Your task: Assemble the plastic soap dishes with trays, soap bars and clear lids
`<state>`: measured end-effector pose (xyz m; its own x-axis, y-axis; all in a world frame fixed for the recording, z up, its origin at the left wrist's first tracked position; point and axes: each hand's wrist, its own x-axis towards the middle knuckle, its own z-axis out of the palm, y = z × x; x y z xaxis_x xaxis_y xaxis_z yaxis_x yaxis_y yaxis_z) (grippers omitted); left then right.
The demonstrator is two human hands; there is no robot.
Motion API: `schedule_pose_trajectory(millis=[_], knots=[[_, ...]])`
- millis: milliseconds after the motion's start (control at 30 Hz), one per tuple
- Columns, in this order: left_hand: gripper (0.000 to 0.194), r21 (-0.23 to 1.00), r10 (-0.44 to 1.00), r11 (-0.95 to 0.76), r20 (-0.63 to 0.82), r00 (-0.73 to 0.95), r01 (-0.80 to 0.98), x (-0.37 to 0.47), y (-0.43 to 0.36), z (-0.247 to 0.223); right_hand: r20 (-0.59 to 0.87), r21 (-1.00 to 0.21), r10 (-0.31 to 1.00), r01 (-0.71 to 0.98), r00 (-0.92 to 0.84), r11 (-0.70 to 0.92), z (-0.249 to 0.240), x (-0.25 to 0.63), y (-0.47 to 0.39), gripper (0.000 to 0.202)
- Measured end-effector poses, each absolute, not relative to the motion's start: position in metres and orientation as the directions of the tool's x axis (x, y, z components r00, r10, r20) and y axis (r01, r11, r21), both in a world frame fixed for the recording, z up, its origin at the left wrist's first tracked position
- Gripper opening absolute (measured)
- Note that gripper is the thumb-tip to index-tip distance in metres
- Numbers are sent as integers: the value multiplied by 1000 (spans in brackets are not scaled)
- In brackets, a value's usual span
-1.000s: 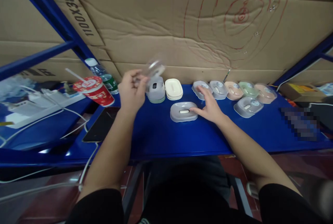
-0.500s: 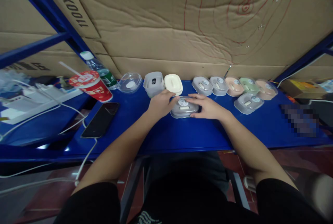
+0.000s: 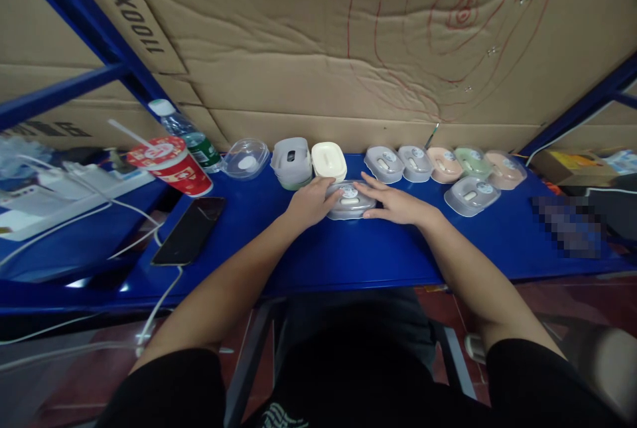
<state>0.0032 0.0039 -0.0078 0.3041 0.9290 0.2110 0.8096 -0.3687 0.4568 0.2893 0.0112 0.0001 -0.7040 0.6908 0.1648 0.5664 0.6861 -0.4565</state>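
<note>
Left hand (image 3: 309, 206) has shifted rightward to the covered grey case (image 3: 351, 211); its grip: cannot tell. Right hand (image 3: 401, 205), fingers spread wide, touches the opposite end.

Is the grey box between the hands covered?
Covered: a clear cover with a round sticker sits over the grey box; whether fully pressed down, cannot tell.

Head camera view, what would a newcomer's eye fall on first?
Probably the red target-like rings drawn on the cardboard, at upper right. Next, the red patterned cup with a straw, toward the left of the blue table. Then the grey lidded box near the middle, between the left hand and right hand.
</note>
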Motion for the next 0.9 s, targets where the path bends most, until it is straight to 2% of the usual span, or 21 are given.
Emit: schedule_pose_trajectory(millis=[133,267,333,433,567,700,900], knots=[[47,499,911,-413,218,351,762,5,5,-11,233,-358,660,568,-714,741,9,282,4,87],[49,713,935,-335,169,313,616,8,5,-10,261,-268,586,526,-767,807,21,270,-11,83],[48,751,947,-313,201,252,581,7,4,-6,222,-225,587,545,-779,808,26,271,-20,72],[37,645,904,-416,373,211,641,2,1,4,274,-117,701,700,-659,704,30,280,-31,58],[29,504,870,-442,444,216,742,-6,1,13,426,-85,755,809,-498,581,29,284,-34,61],[27,465,878,-409,436,200,785,-8,3,12,407,-118,742,774,-533,621,21,269,-24,54],[27,426,870,-403,454,193,810,-8,5,11,462,-263,675,638,-576,724,5,275,5,39]])
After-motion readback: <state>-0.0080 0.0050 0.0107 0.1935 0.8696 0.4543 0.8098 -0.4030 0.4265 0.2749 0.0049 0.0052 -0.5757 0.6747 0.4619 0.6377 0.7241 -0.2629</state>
